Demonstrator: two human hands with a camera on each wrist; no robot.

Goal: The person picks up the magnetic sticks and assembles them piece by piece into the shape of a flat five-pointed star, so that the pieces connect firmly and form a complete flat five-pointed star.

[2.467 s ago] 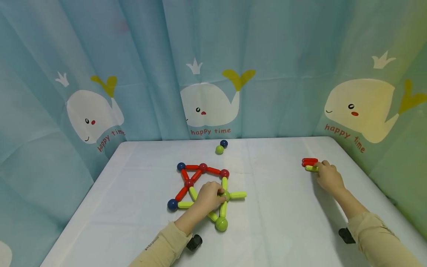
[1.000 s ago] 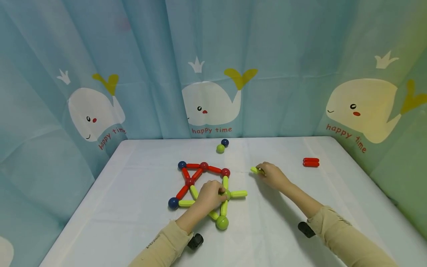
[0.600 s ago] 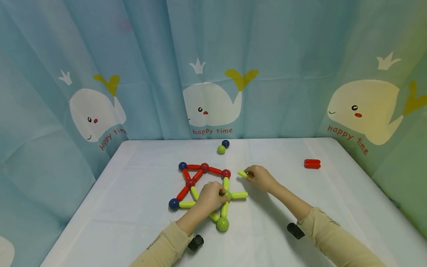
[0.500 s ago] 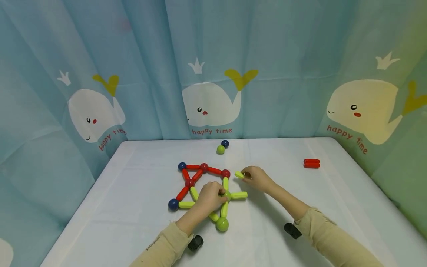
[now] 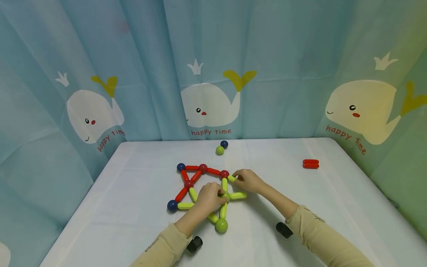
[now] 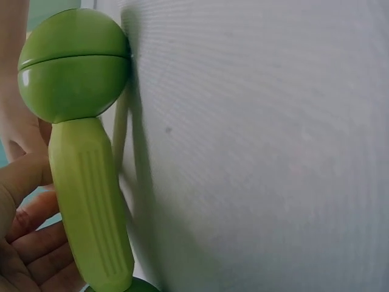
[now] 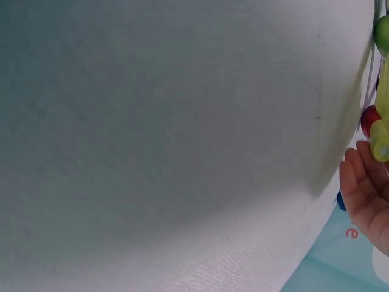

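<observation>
A flat figure of magnetic building rods and balls lies on the table, red rods (image 5: 213,171) at its upper left and yellow-green rods (image 5: 223,210) at its lower right. My left hand (image 5: 207,199) pinches the green ball (image 5: 227,197) where several green rods meet, covering part of the figure. Close in the left wrist view are another green ball (image 6: 74,67) and the rod (image 6: 92,207) joined to it. Between the fingertips of my right hand (image 5: 251,181) is a loose yellow-green rod (image 5: 231,178), its far end right at the red corner ball (image 5: 224,174).
Behind the figure, a blue ball (image 5: 224,144) and a green ball (image 5: 219,150) lie side by side. Two red rods (image 5: 311,164) are at the far right. A whale-print curtain (image 5: 283,74) hangs round the white table (image 5: 116,207).
From the far right, my right hand has picked up the green rod beside the red pair and carried it left to the red corner ball. My left hand has stayed on the green ball.
</observation>
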